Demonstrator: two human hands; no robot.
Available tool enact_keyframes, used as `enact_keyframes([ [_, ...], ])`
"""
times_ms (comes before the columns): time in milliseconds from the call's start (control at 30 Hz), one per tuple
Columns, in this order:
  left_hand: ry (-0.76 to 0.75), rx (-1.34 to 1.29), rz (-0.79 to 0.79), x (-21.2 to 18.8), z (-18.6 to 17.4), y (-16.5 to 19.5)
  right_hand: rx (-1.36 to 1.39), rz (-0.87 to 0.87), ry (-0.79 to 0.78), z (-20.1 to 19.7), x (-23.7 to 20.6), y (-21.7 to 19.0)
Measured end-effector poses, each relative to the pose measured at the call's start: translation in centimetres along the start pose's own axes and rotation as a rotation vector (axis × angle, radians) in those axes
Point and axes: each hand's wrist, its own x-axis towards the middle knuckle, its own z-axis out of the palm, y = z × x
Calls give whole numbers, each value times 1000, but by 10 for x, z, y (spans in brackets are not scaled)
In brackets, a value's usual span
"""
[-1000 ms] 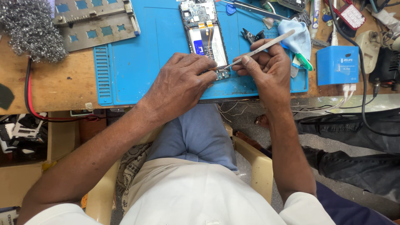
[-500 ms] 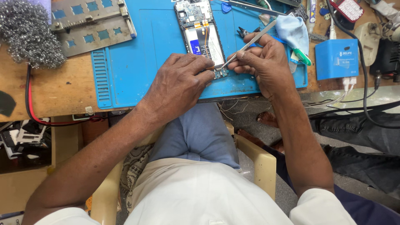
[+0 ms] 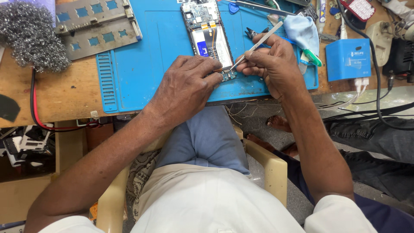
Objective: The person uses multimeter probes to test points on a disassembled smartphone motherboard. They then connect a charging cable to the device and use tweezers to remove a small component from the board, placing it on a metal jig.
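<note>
- Far left we see a wad of steel wool (image 3: 29,36) on the wooden bench (image 3: 47,97), with a red and black cable (image 3: 36,113) running down from under it toward the bench edge.
- Next right, a grey metal plate with square cut-outs (image 3: 95,26) lies tilted, half on the bench, half on the blue work mat (image 3: 138,64).
- Left hand (image 3: 187,86) lies palm down on the mat, fingers curled and pressed onto the bottom end of the opened phone (image 3: 207,32); we see it pinning the phone flat, not gripping around it.
- The phone sits face down with its back off, lengthwise up the mat's middle, circuit board at the top and a small board at the bottom, just between the two hands.
- Right hand (image 3: 271,64) is closed in a pinch on a slim metal pry tool (image 3: 257,45); tool is tilted, tip down at the phone's bottom board, right beside the left fingertips.
- Small cutters (image 3: 252,33) lie on the mat just above the right hand.
- A light blue cloth (image 3: 302,32) lies at the mat's right edge, touching a green-tipped tool (image 3: 311,58).
- Blue box (image 3: 348,58) stands on the bench just right of the mat, white cables under it.
- Far right, black cables (image 3: 379,82) hang off the bench.
</note>
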Motion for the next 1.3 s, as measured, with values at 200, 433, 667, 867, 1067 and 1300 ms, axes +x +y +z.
enact_keyframes([
  [200,-1,-5,5,0,1,0,-66,-71,79,4,-11,0],
  [433,-14,14,1,-1,4,0,-83,-205,79,7,-32,9],
  [667,-4,0,-8,-2,4,0,-150,-248,45,8,-31,14],
  [867,-6,-22,-4,1,0,-1,-71,-90,78,9,-25,4],
  [1067,-12,-80,-13,2,-3,0,-63,99,59,5,-16,-11],
  [1300,-27,-92,-22,0,0,-5,-106,40,48,8,-18,-8],
])
